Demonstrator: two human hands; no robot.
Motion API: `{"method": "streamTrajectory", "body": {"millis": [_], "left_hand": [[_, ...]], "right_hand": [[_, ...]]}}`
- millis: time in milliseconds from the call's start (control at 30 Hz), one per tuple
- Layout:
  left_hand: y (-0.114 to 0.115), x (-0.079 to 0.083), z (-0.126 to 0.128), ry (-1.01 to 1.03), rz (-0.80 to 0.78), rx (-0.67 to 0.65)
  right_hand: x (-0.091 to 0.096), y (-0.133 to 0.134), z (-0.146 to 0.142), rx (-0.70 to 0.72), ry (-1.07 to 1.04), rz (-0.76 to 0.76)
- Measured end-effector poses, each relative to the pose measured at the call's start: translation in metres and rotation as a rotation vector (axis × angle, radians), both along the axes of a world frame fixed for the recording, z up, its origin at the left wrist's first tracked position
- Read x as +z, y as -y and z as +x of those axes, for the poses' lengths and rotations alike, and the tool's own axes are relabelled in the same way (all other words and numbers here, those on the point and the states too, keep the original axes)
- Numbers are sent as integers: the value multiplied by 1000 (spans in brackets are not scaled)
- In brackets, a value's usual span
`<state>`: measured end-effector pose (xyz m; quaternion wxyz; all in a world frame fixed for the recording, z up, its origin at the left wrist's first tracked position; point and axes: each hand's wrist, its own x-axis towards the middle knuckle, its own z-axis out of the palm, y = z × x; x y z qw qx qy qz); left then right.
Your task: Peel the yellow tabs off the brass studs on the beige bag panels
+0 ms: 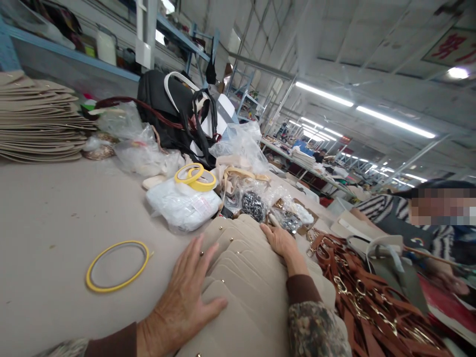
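Overlapping beige panels (pixel 256 282) with rounded edges and small gold studs lie fanned out in front of me. My left hand (pixel 186 292) rests on their left side, fingers spread and thumb stretched over the top panel. At the far right side of the fan, my right hand (pixel 280 244) grips the panels' edge, its thumb pointing forward and its other fingers partly hidden. A thin roll of yellow tape (pixel 90 277) lies flat on the table to the left of my left hand.
Beige pieces (pixel 37 119) are stacked at the far left. Two yellow tape rolls (pixel 204 181) sit on a white plastic packet (pixel 182 206). Bagged hardware (pixel 253 206) and a black bag (pixel 159 109) stand beyond. Brown straps (pixel 357 292) with clasps crowd the right, beside another person (pixel 394 213).
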<state>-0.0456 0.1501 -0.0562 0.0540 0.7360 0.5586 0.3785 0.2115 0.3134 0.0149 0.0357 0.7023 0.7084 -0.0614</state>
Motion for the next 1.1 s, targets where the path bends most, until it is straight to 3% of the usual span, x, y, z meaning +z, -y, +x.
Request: {"method": "streamTrajectory", "body": {"millis": [133,300,467,733,867,1000,1100], "left_hand": [[-5,3,-1,38,-73,12],[-5,12,-5,71,-178,-113],[0,17,-5,35,-161,-137],[-1,19,-4,9,-149,-119],[-1,18,-5,12,-155,-142],[0,19,-7,71,-136,-182],[1,19,-7,106,-186,-164]], "right_hand": [[-5,8,-6,-31,-3,14],[-3,21,-14,-54,11,24],[-6,27,-11,-64,-19,-1],[-13,29,1,-257,-10,8],[-15,32,0,-264,-51,52],[5,46,6,-218,-153,164],[29,88,29,-241,-215,315]]}}
